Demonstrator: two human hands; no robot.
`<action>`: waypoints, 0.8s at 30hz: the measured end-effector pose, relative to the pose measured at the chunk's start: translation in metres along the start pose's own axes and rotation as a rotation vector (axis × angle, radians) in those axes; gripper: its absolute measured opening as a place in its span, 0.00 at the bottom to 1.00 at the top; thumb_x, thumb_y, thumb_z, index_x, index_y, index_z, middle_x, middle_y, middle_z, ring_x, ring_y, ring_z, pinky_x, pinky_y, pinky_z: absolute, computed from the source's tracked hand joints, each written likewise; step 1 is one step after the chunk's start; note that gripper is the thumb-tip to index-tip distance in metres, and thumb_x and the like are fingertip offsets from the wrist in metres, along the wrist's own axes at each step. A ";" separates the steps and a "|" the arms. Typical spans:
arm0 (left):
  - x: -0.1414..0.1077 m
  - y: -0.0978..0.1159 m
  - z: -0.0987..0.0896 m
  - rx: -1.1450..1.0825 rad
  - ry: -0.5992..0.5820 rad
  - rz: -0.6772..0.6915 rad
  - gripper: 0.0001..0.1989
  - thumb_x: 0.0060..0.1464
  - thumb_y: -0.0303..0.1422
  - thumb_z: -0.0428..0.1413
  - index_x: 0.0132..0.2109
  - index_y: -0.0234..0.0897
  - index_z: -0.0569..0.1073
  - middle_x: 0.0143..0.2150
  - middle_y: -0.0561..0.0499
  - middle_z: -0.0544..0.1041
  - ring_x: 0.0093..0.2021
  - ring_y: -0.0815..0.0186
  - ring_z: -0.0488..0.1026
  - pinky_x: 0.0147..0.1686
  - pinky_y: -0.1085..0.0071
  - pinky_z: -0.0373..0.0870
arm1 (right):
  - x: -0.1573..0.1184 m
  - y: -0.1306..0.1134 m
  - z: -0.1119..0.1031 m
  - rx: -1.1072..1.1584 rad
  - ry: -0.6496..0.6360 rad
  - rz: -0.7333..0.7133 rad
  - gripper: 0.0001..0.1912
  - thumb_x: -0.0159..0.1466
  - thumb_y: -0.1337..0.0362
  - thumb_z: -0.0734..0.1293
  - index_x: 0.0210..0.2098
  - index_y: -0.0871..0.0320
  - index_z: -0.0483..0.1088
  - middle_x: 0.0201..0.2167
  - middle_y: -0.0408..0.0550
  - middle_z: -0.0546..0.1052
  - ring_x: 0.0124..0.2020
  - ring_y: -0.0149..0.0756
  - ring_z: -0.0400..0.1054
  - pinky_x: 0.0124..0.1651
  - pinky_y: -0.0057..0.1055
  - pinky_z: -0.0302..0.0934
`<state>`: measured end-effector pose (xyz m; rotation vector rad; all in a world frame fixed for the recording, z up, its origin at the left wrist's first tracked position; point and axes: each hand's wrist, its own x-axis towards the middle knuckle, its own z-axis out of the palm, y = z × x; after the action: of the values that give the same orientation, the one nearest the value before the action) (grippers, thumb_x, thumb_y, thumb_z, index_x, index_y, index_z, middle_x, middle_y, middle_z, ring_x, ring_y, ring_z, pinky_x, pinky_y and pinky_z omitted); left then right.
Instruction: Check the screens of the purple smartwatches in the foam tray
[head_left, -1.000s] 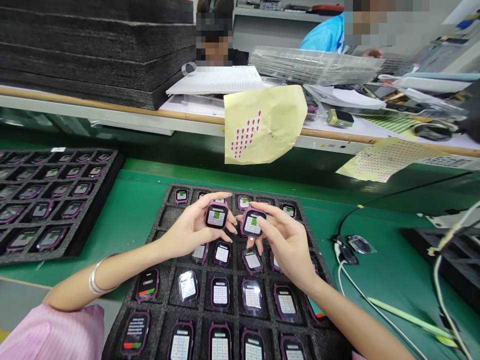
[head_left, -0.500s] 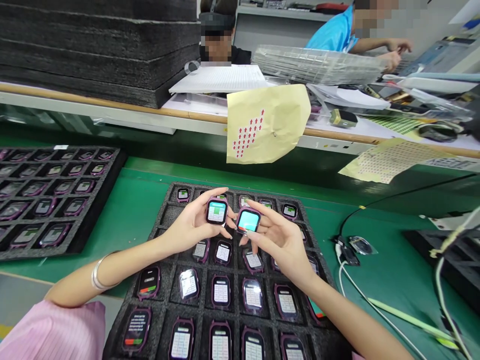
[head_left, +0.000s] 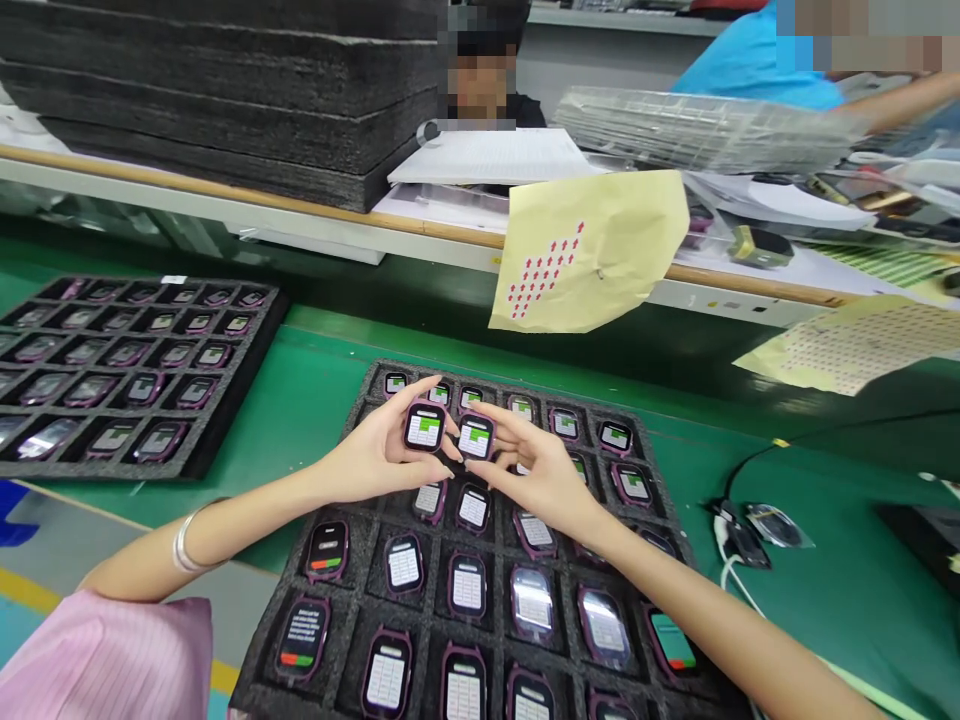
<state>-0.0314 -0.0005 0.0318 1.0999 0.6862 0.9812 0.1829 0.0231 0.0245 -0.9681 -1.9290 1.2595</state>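
My left hand (head_left: 394, 440) is closed on a smartwatch (head_left: 424, 428) without straps, its purple case edge showing and its lit screen showing a white and green grid. Close beside it, my right hand (head_left: 529, 465) grips a second purple smartwatch (head_left: 476, 437) by its edges, with a similar screen. Both are raised over a black foam tray (head_left: 442, 545), whose compartments hold several more purple watches, many with lit grid screens. One watch (head_left: 328, 550) at the tray's left shows red and green at the bottom of its screen. My forearms and hands hide some compartments.
Another foam tray of watches (head_left: 274, 310) lies at the left on the green bench. Black foam trays (head_left: 225, 100) are stacked on the shelf ahead, where yellow sticker sheets (head_left: 600, 250) hang. Cables (head_left: 731, 540) lie at the right. Two people are beyond the shelf.
The right-hand watch's screen has gone from plain cyan to a white and green grid; the left one has lost its cyan top. The view has swung left.
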 end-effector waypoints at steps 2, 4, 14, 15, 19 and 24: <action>-0.004 -0.003 -0.011 0.068 0.025 0.019 0.41 0.47 0.24 0.62 0.64 0.45 0.51 0.49 0.47 0.69 0.45 0.62 0.74 0.47 0.60 0.73 | 0.018 0.009 0.008 -0.239 -0.034 -0.090 0.25 0.61 0.65 0.68 0.58 0.57 0.63 0.37 0.48 0.74 0.34 0.37 0.70 0.35 0.34 0.69; -0.006 -0.006 -0.025 0.217 0.059 0.048 0.35 0.51 0.27 0.59 0.62 0.43 0.52 0.51 0.45 0.68 0.45 0.61 0.74 0.46 0.59 0.73 | 0.035 0.018 0.018 -0.474 -0.086 -0.200 0.23 0.61 0.65 0.70 0.55 0.59 0.65 0.42 0.52 0.73 0.42 0.43 0.69 0.45 0.43 0.67; 0.009 -0.011 -0.103 1.370 -0.038 0.150 0.22 0.50 0.38 0.61 0.51 0.34 0.68 0.50 0.41 0.70 0.52 0.52 0.65 0.52 0.54 0.61 | 0.025 0.000 0.039 -0.951 -0.237 -0.289 0.14 0.62 0.59 0.68 0.43 0.63 0.70 0.41 0.57 0.70 0.44 0.50 0.64 0.44 0.45 0.66; 0.010 -0.010 -0.104 1.396 -0.065 0.137 0.23 0.50 0.39 0.60 0.51 0.34 0.68 0.51 0.41 0.69 0.51 0.52 0.65 0.52 0.54 0.61 | 0.019 -0.004 0.042 -0.988 -0.271 -0.262 0.16 0.61 0.56 0.70 0.40 0.63 0.70 0.38 0.57 0.70 0.41 0.51 0.65 0.42 0.45 0.66; -0.003 0.005 -0.095 1.427 -0.116 0.133 0.20 0.52 0.36 0.57 0.50 0.33 0.67 0.50 0.42 0.68 0.50 0.54 0.64 0.50 0.58 0.61 | 0.007 -0.008 0.051 -1.044 -0.358 -0.152 0.19 0.55 0.55 0.74 0.36 0.64 0.70 0.35 0.56 0.70 0.38 0.50 0.68 0.37 0.44 0.68; -0.039 0.022 -0.072 1.538 -0.367 0.001 0.14 0.53 0.33 0.55 0.47 0.35 0.67 0.47 0.44 0.68 0.46 0.55 0.66 0.45 0.61 0.62 | 0.014 -0.004 0.039 -0.831 -0.427 -0.107 0.21 0.53 0.62 0.76 0.42 0.62 0.68 0.40 0.55 0.71 0.41 0.48 0.68 0.40 0.43 0.68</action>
<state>-0.1162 -0.0031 0.0282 2.5045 1.1360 0.0438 0.1430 0.0153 0.0159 -0.9941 -2.9008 0.6016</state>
